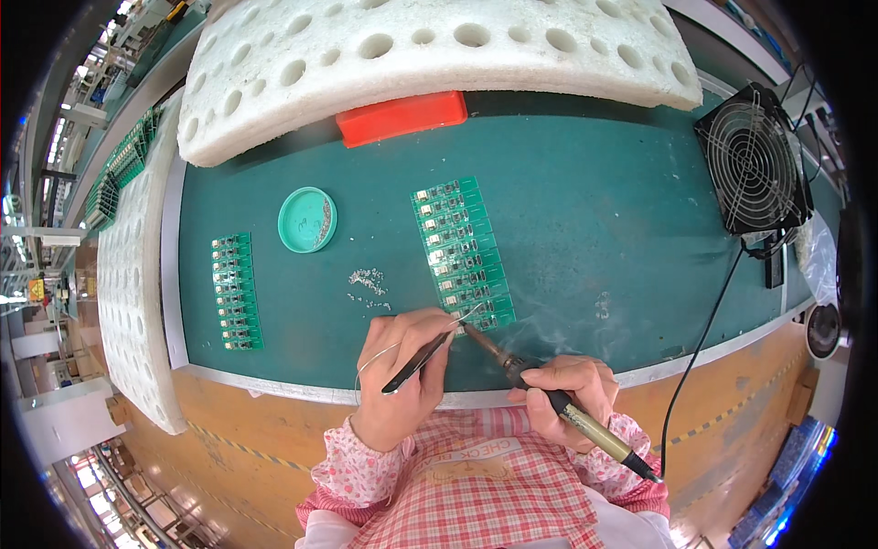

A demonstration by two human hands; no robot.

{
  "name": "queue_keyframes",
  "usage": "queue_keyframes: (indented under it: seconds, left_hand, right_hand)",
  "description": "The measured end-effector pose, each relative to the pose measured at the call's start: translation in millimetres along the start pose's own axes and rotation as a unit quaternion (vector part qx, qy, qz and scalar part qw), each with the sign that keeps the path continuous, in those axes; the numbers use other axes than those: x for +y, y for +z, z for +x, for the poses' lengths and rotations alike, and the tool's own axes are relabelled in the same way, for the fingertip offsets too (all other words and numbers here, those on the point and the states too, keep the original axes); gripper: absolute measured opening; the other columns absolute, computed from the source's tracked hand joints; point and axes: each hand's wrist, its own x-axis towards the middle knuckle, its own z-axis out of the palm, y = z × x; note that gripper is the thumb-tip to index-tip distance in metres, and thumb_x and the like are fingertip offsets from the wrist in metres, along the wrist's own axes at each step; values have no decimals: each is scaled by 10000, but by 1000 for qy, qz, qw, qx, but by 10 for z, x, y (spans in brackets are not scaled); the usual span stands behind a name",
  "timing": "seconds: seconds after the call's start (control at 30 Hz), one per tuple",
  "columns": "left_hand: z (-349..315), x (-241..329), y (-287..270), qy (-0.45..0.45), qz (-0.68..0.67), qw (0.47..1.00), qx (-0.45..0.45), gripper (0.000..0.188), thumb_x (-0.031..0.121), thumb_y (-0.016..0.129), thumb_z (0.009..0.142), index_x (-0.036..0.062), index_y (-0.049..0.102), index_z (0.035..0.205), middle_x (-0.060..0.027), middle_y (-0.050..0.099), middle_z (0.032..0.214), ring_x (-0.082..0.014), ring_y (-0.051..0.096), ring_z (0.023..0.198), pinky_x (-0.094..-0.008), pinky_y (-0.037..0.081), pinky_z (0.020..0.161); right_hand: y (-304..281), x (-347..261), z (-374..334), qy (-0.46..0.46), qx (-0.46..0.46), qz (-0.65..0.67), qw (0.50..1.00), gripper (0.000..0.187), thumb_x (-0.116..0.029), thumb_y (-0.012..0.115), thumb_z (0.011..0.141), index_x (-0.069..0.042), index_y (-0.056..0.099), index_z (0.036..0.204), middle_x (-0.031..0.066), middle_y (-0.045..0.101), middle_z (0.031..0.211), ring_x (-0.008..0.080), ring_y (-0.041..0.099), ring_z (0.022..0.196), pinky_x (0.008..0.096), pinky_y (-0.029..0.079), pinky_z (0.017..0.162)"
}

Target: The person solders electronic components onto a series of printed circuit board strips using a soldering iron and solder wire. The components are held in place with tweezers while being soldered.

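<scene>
The strip of green circuit boards (pixel 462 253) lies on the green worktop (pixel 585 201), its near end just in front of both hands. The soldering iron (pixel 549 398) touches that near end with its tip; the right hand (pixel 567 389) has its grip closed around the iron's handle, whose cord runs off to the lower right. The left hand (pixel 407 375) has its grip closed on black tweezers (pixel 419 361) and a thin solder wire (pixel 384 352), which loops out to the left. A faint wisp of smoke rises by the tip. A second board strip (pixel 236 291) lies well apart to the left, near a round green lid (pixel 306 220) and scattered solder bits (pixel 368 282). Beyond are a red box (pixel 402 117), white perforated foam (pixel 430 46) and a black fan (pixel 752 160).
</scene>
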Motion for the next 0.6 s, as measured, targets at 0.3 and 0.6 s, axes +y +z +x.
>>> queue_keyframes:
  seconds: [0.3,0.6]
  left_hand:
    - [-9,-7,7,0,1,1000,-2,265,-82,716,811,48,686,1040,-101,715,994,-274,668,878,-343,511,761]
    - [-11,-9,17,1,-2,1000,2,270,-91,712,808,46,683,1039,-105,714,997,-273,665,872,-343,514,757]
  right_hand:
    - [2,4,70,-56,-13,-21,998,183,-34,688,872,-22,566,1009,56,698,631,176,683,533,296,531,484]
    - [19,48,-68,-42,78,-2,996,287,38,745,735,-11,627,993,34,558,567,190,584,450,316,464,437]
